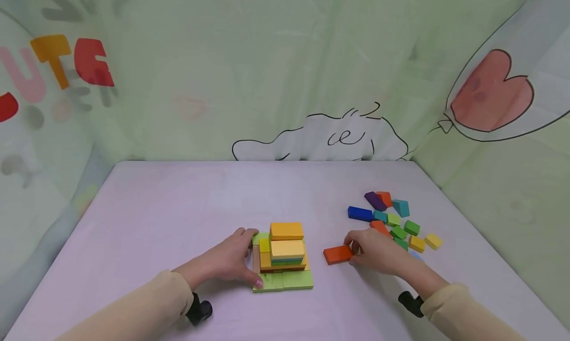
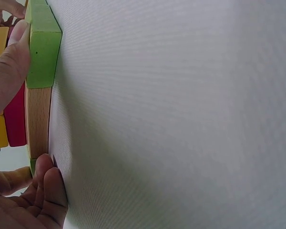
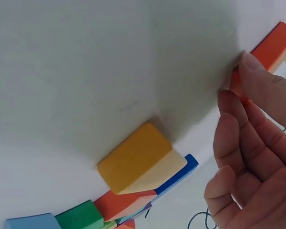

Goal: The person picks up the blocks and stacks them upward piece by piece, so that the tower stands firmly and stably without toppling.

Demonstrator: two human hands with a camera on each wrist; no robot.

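Note:
A stepped stack of wooden blocks stands near the middle of the table, with green blocks at its base and yellow-orange ones on top. My left hand grips its left side. The thumb is at the front green block, and the fingers are at the far end of the same side, past a plain wood block. To the right of the stack, my right hand pinches the right end of a flat orange-red block between thumb and fingers. That block appears to lie on the table.
Loose blocks lie scattered at the right, behind and beside my right hand, among them a blue block, a purple block and a yellow block. A printed cloth surrounds the table's back and sides.

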